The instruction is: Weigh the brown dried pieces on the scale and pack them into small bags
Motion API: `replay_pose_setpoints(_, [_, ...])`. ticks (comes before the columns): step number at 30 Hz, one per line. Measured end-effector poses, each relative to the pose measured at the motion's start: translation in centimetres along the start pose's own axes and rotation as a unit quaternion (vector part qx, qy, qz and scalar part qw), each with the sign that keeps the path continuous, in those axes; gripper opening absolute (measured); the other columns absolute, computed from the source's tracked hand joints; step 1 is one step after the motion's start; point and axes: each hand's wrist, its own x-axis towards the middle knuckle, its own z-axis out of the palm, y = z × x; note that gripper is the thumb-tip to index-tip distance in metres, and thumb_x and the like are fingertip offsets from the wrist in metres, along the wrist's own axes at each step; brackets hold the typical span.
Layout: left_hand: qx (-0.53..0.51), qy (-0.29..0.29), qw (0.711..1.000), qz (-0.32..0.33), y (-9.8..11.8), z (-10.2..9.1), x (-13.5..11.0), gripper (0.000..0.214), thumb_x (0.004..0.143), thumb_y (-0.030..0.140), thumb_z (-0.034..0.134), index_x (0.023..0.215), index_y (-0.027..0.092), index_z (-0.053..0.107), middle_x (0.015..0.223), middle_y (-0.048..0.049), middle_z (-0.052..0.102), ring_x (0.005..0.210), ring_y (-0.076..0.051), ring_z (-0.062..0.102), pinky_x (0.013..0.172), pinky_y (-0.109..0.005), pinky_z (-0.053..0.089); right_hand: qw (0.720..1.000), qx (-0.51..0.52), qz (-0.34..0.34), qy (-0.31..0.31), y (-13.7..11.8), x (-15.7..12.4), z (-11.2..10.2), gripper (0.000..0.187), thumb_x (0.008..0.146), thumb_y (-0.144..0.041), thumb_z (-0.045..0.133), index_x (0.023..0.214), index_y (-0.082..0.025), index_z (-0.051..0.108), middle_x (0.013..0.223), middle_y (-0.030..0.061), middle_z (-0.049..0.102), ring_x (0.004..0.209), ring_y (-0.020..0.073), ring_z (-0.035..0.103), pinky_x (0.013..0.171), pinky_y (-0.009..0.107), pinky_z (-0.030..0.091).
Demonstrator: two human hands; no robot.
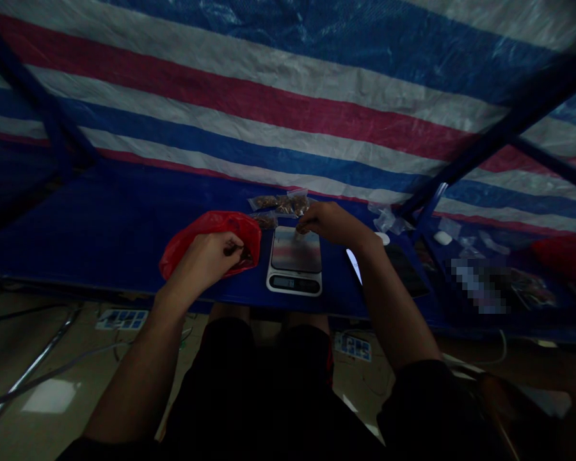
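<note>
left hand [214, 251]: at crinkled red bag [210, 222] (grasp unclear) | right hand [330, 221]: pinching rough brown clump [304, 227]

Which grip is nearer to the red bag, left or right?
Left. The left grip is at the opening of the red bag; the right grip is off to the right, at the far end of the white scale.

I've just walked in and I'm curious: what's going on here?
A person's left hand is at the mouth of a red plastic bag with dark contents. The right hand pinches a small brownish item over the far end of a white digital scale. Clear plastic packets of brown bits lie beyond it on the blue table.
</note>
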Motion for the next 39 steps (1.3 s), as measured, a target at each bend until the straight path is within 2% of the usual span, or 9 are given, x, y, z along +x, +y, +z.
replay_pose_setpoints(6, [-0.017,-0.001,1.0,0.002,0.7,0.3,0.4,0.02,0.091,0.028,0.064,0.097,0.02,0.081,0.1,-0.0054,0.085,0.09,-0.023,0.08,0.081,-0.032,0.06,0.999,-0.008,0.003,0.051,0.3,0.0,0.4,0.019,0.082,-0.004,0.077,0.087,-0.021,0.084,0.089,0.0031,0.083,0.082,0.0183,0.074,0.075,0.027,0.053])
replay_pose_setpoints(10, [-0.063,0.007,0.997,0.045,1.9,1.0,1.7,0.019,0.092,0.027,0.066,0.101,0.02,0.08,0.1,-0.005,0.085,0.089,-0.022,0.08,0.082,-0.032,0.061,0.996,0.019,0.028,0.078,0.5,-0.5,0.5,0.023,0.085,-0.005,0.073,0.094,-0.021,0.085,0.093,0.0033,0.084,0.085,0.019,0.076,0.078,0.028,0.054])
replay_pose_setpoints(13, [-0.102,0.003,0.99,0.092,3.5,1.9,3.7,0.016,0.092,0.026,0.068,0.101,0.019,0.08,0.099,-0.0052,0.085,0.087,-0.021,0.08,0.082,-0.032,0.062,0.989,0.059,0.031,0.132,1.1,-1.1,0.5,0.018,0.091,-0.014,0.07,0.098,-0.022,0.085,0.097,0.0041,0.084,0.087,0.0206,0.077,0.079,0.03,0.055])
replay_pose_setpoints(18, [-0.118,0.003,0.978,0.174,6.0,4.3,7.9,0.016,0.09,0.016,0.069,0.102,0.018,0.08,0.095,-0.0048,0.084,0.087,-0.019,0.079,0.08,-0.03,0.06,0.95,0.13,0.048,0.278,3.6,-1.1,2.0,0.022,0.094,-0.031,0.068,0.101,-0.018,0.083,0.097,0.0075,0.084,0.086,0.0215,0.075,0.08,0.033,0.056])
replay_pose_setpoints(22, [-0.075,-0.024,0.971,0.227,6.6,5.7,10.3,0.014,0.092,0.014,0.069,0.101,0.017,0.079,0.096,-0.0048,0.083,0.087,-0.02,0.078,0.08,-0.03,0.058,0.904,0.228,0.078,0.354,5.8,0.0,4.6,0.032,0.092,-0.045,0.068,0.1,-0.016,0.08,0.092,0.0077,0.082,0.082,0.021,0.073,0.077,0.032,0.057])
replay_pose_setpoints(27, [-0.012,-0.057,0.963,0.263,6.6,6.0,11.2,0.018,0.095,0.013,0.067,0.106,0.017,0.08,0.101,-0.0062,0.083,0.092,-0.021,0.077,0.085,-0.032,0.058,0.877,0.286,0.075,0.379,7.0,1.0,6.3,0.036,0.091,-0.051,0.069,0.1,-0.017,0.078,0.092,0.0073,0.081,0.084,0.0206,0.074,0.08,0.034,0.058])
replay_pose_setpoints(33, [0.022,-0.064,0.951,0.3,6.5,6.0,11.6,0.02,0.101,0.018,0.065,0.114,0.02,0.081,0.114,-0.0075,0.082,0.108,-0.023,0.076,0.101,-0.039,0.057,0.864,0.308,0.075,0.392,7.6,1.0,6.6,0.033,0.091,-0.049,0.07,0.102,-0.019,0.079,0.096,0.0065,0.082,0.087,0.0211,0.074,0.083,0.035,0.059])
replay_pose_setpoints(39, [0.012,-0.068,0.951,0.302,6.3,5.8,11.6,0.023,0.101,0.019,0.067,0.119,0.017,0.082,0.12,-0.0102,0.08,0.114,-0.024,0.075,0.105,-0.039,0.056,0.863,0.304,0.08,0.396,7.5,0.8,6.9,0.03,0.09,-0.045,0.07,0.099,-0.019,0.081,0.097,0.0067,0.083,0.089,0.0221,0.075,0.085,0.037,0.059])
